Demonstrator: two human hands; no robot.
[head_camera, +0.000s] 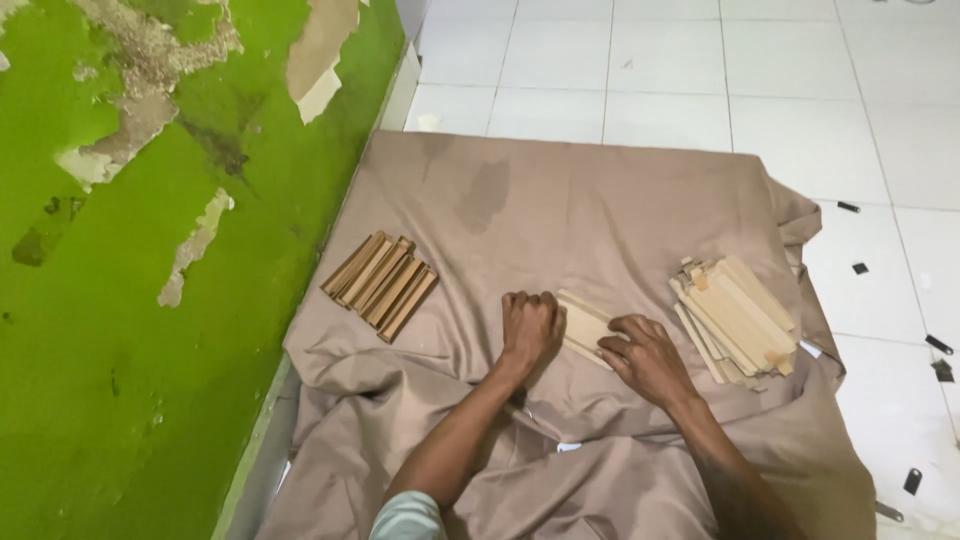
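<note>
From my feed, the left hand (530, 328) and right hand (647, 357) cover both ends of the wood piece (585, 325), so I can't tell its full length or their grip. The cloth (600, 210) hides the floor beneath and runs off the bottom edge. Small dark bits (848, 207) on the tiles are too tiny to identify

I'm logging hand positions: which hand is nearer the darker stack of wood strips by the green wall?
Left. The left hand sits just right of the darker stack; the right hand lies farther right.
</note>
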